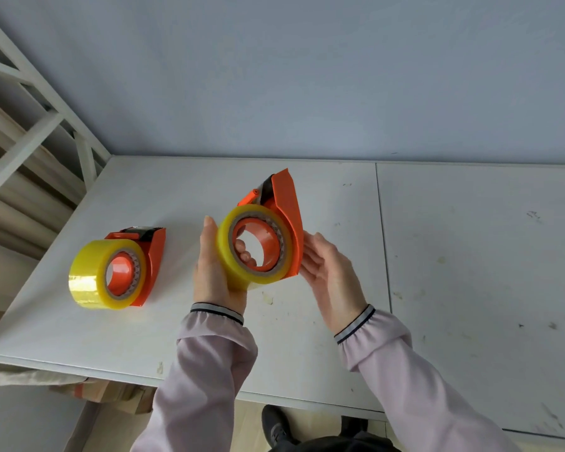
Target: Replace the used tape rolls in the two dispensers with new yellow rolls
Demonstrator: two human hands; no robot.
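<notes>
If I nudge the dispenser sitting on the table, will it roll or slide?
The dispenser probably slides rather than rolls: its flat orange edge rests on the table beside the fat yellow roll. The glossy tape looks slippery to grip. With a full roll it is likely heavy toward that side.

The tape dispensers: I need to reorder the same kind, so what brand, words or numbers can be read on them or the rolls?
No readable text anywhere.
Held dispenser: plain orange, no lettering shows.
Its yellow roll: no print visible.
Dispenser on the table and its yellow roll: a grey pattern rings the core, too small to read as text.
</notes>
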